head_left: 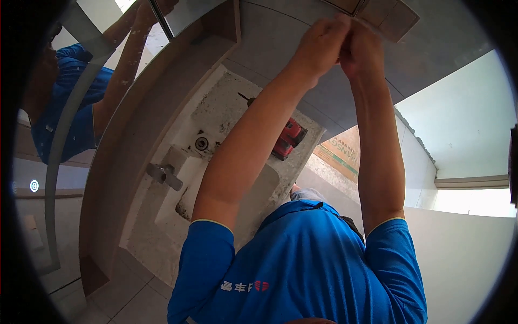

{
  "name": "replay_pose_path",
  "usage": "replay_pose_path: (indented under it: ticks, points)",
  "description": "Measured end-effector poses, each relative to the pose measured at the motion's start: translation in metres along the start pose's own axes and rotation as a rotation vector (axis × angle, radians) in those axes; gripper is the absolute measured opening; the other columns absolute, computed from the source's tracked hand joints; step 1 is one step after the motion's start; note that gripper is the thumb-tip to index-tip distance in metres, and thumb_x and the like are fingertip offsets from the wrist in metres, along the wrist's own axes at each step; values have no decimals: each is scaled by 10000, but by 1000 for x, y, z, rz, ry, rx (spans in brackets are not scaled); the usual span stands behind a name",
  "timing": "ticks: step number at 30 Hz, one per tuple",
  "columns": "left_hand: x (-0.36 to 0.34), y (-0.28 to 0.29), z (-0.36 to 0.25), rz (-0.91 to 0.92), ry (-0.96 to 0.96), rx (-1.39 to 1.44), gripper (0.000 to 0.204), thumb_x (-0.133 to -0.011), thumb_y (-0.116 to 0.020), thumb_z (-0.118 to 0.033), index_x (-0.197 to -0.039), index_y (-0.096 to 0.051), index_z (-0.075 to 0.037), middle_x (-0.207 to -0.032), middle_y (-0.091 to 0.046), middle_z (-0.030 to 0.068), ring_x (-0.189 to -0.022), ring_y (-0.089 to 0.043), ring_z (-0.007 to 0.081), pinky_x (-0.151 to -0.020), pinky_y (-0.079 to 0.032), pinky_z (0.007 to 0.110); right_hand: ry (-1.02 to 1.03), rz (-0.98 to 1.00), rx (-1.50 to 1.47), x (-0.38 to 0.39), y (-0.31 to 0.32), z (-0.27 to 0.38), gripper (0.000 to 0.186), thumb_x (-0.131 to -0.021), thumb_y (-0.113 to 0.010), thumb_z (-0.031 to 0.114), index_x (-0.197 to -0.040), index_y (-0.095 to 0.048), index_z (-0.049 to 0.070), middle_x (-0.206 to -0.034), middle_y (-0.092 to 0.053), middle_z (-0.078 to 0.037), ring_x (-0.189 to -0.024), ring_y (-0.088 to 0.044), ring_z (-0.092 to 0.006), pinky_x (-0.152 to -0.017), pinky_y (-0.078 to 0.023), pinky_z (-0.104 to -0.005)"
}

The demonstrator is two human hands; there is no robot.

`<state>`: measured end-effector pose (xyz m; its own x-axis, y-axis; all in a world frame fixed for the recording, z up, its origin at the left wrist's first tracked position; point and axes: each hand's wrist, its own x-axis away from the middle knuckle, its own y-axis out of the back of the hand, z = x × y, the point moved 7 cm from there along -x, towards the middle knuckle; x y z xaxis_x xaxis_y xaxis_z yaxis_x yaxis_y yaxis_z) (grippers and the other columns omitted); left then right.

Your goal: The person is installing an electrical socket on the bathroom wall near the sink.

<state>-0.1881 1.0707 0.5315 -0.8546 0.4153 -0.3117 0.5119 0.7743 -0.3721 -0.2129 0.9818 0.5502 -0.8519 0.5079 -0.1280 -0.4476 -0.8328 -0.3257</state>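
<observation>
Both my arms stretch up toward a grey tiled wall (280, 38). My left hand (322, 44) and my right hand (363, 49) meet there, fingers curled in and closed. Whatever they pinch is hidden between them. Just beyond the knuckles is a glossy, brownish rectangular plate (393, 20) with a framed part at its left, cut off by the picture's upper edge. Below my left forearm a red and black power drill (288, 139) lies on the dusty washbasin counter (218, 102), its bit pointing away to the left.
A mirror (70, 178) at left reflects my arm and blue shirt, beside a long wooden shelf (140, 113). On the basin stand a metal faucet (164, 176) and a dark round fitting (201, 143). A cardboard box (341, 151) lies beyond the counter, under my right forearm.
</observation>
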Motion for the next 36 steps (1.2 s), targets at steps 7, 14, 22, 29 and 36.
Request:
replay_pose_path:
  ticks: [7, 14, 22, 29, 36]
  points:
    - [-11, -40, 41, -14, 217, 154, 333, -914, -533, -413, -1081, -576, -129, -999, -604, 46, -882, -554, 138, -722, -460, 331, 156, 34, 266, 8, 31, 14, 245, -890, -508, 124, -986, -689, -11, -783, -648, -83, -626, -585, -138, -469, -432, -299]
    - [1, -37, 29, 29, 170, 272, 325, -908, -542, -386, -1078, -562, -110, -998, -597, 48, -911, -557, 155, -721, -466, 339, 44, 34, 309, 20, 27, 12, 265, -913, -484, 137, -1036, -676, 1, -818, -660, -80, -634, -584, -126, -488, -439, -286]
    - [-6, 16, 11, -178, 77, 283, 234, -956, -492, -183, -1099, -566, -13, -972, -660, 91, -847, -614, 164, -651, -486, 317, 4, 142, 103, 25, 4, -2, 146, -940, -467, 156, -873, -559, 64, -632, -423, 25, -529, -374, -83, -459, -295, -244]
    - [-7, 12, 10, -64, 73, 236, 241, -952, -491, -157, -1046, -642, 5, -841, -644, 56, -726, -596, 118, -612, -471, 259, -3, 137, -98, 15, -6, -8, 164, -935, -456, 134, -910, -571, 21, -623, -403, 21, -525, -367, -98, -467, -290, -256]
    - [-6, 14, 6, -79, 47, 270, 227, -927, -497, -123, -1009, -659, 13, -835, -644, 39, -727, -592, 105, -636, -470, 226, -76, 75, -384, 18, -15, -10, 180, -925, -434, 72, -1029, -541, -30, -640, -426, -21, -530, -388, -132, -472, -321, -283]
